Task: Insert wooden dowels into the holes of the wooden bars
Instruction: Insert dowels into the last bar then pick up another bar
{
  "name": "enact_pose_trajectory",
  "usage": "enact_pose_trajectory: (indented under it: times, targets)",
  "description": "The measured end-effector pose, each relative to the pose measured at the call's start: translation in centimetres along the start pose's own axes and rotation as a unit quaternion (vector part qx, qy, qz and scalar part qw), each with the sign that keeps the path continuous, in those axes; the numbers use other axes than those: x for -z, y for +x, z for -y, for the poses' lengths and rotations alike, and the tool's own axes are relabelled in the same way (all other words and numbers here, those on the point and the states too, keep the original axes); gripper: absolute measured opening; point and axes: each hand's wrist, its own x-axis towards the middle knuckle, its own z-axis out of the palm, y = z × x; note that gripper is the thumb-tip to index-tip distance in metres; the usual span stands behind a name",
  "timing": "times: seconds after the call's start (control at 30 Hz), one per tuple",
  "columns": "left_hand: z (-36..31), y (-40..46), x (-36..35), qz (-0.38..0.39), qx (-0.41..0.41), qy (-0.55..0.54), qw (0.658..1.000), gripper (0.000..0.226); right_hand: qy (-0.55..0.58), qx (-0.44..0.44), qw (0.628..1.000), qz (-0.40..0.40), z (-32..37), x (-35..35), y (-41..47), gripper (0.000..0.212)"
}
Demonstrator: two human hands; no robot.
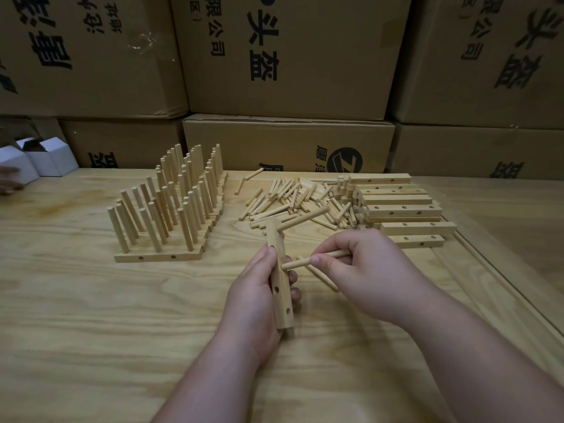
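Head view: my left hand (259, 297) holds a wooden bar (279, 282) upright above the bench (122, 315), my grip wrapped round its lower half with the fingers curling behind it. One dowel (302, 219) already sits in the bar's top hole and sticks out to the right. Two empty holes show on the bar's near face, lower down.

My right hand (360, 276) pinches a second dowel (305, 262) between thumb and fingertips, lying nearly level, its left tip touching the bar at a middle hole. I cannot tell how far the tip is in. Another dowel or two (323, 277) slant down under that hand; whether my grip holds them or they lie on the bench I cannot tell.

Behind my hands, a loose heap of dowels (293, 199) is spread on the bench, and just to its right lies a stack of drilled bars (399, 206). To the left, finished bars with upright dowels (171, 206) stand in rows, side by side. Cardboard boxes (290, 56) with printed characters are stacked along the back, and small white boxes (45, 161) sit at the far left edge.
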Motion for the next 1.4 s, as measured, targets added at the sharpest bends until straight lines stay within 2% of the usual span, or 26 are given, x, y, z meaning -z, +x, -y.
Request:
enact_pose_trajectory:
  times: [0.2, 0.43, 0.57, 0.7, 0.8, 0.93, 0.97, 1.0, 1.07, 1.13, 1.27, 1.4]
  targets:
    - [0.5, 0.0, 0.1, -0.023, -0.04, 0.042, 0.998, 0.033, -0.05, 0.009, 0.998, -0.03, 0.6, -0.4, -0.2, 0.016]
    - [0.9, 0.2, 0.5, -0.014, -0.055, 0.053, 0.997, 0.024, -0.052, -0.012, 0.998, -0.035, 0.5, -1.2, -0.1, 0.021]
    - [1.1, 0.3, 0.7, -0.011, -0.081, 0.105, 0.991, 0.038, 0.001, -0.069, 0.998, -0.016, 0.3, -1.2, 0.0, 0.027]
    - [1.2, 0.4, 0.7, -0.005, -0.088, 0.133, 0.987, 0.039, 0.05, -0.101, 0.994, -0.001, -0.3, -1.0, 0.0, 0.031]
    - [1.1, 0.5, 0.4, -0.029, -0.076, 0.105, 0.991, 0.033, 0.061, -0.073, 0.995, -0.006, -0.4, -1.4, 0.1, 0.03]
    - [0.4, 0.7, 0.4, -0.078, -0.059, 0.003, 0.995, 0.016, 0.163, -0.073, 0.98, -0.089, -1.3, -2.4, 0.2, 0.058]
    - [0.2, 0.8, 0.5, -0.093, -0.057, -0.018, 0.994, 0.016, 0.139, -0.069, 0.981, -0.114, -1.8, -2.7, 0.3, 0.057]
    - [0.1, 1.0, 0.6, -0.103, -0.055, -0.033, 0.993, 0.016, 0.068, -0.06, 0.988, -0.124, -2.4, -3.0, 0.4, 0.05]
    - [-0.1, 1.1, 0.7, -0.106, -0.052, -0.054, 0.992, 0.02, -0.096, -0.063, 0.99, -0.084, -3.4, -3.7, 0.5, 0.032]
    - [-0.1, 1.2, 0.7, -0.106, -0.049, -0.066, 0.991, 0.027, -0.166, -0.082, 0.982, -0.044, -4.0, -4.1, 0.7, 0.027]
    - [-0.3, 1.4, 1.1, -0.12, -0.04, -0.08, 0.989, 0.043, -0.152, -0.071, 0.984, -0.062, -4.3, -3.7, 1.0, 0.008]
    - [-0.7, 1.7, 1.7, -0.141, -0.034, -0.09, 0.985, 0.054, -0.023, -0.014, 0.999, 0.018, -3.6, -1.9, 0.8, 0.008]
